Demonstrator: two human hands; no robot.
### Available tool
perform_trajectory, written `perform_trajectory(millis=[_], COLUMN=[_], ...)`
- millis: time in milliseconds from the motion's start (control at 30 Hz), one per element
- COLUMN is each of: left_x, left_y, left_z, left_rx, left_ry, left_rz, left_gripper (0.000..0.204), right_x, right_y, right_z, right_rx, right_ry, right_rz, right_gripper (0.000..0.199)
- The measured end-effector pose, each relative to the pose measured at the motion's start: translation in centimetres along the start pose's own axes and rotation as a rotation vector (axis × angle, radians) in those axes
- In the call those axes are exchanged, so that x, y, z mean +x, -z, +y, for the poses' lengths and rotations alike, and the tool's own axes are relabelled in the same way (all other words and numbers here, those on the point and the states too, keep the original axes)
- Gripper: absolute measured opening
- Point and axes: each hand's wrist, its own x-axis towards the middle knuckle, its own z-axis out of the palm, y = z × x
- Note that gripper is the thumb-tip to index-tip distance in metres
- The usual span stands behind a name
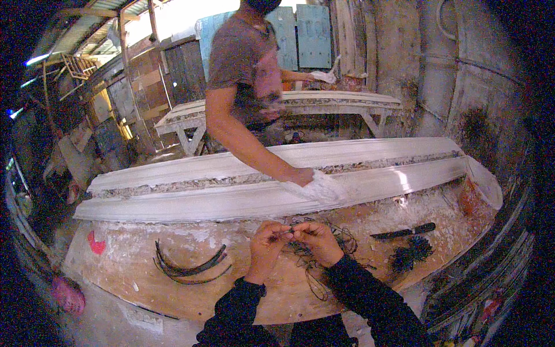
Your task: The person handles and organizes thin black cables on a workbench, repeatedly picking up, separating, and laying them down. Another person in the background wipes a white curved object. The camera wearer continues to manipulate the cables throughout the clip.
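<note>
Fingertips meet in a pinch at the middle of the table, my left hand [266, 247] and my right hand [319, 240] both closed on a small dark piece [291, 229]. Its kind is too small to make out. Under and around my right hand spreads a loose tangle of thin dark strands [314, 284]. To the left lies a bundle of curved black strips [191, 269]. A knife [404, 231] with a black handle rests on the right, blade toward my right hand. Just below it sits a bushy heap of short dark pieces [411, 254].
Long white mouldings [231, 197] run across the table's [127, 277] far side. Beyond them a co-worker [245, 75] leans a white-smeared hand [318, 189] on one. An orange-and-white container [483, 188] stands at right, a red scrap [96, 243] at left. Another bench [370, 103] stands behind.
</note>
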Motion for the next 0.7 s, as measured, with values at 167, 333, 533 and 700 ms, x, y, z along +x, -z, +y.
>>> perform_trajectory(millis=[167, 333, 533, 700], left_x=[0.0, 0.1, 0.2, 0.2], left_y=[0.1, 0.3, 0.3, 0.5], left_z=[0.1, -0.5, -1.2, -0.9], left_rx=[-0.028, -0.081, -0.279, -0.238], left_ry=[0.055, 0.179, 0.28, 0.37], left_rz=[-0.01, -0.066, -0.089, -0.082], left_gripper=[0.015, 0.013, 0.012, 0.014], right_x=[0.1, 0.0, 0.2, 0.0], right_y=[0.2, 0.2, -0.5, -0.3], right_z=[0.0, -0.3, -0.2, -0.5], right_rx=[-0.134, -0.059, -0.06, -0.099], right_ry=[0.082, 0.149, 0.212, 0.205], right_rz=[-0.013, -0.07, -0.05, -0.084], right_gripper=[0.007, 0.011, 0.013, 0.009])
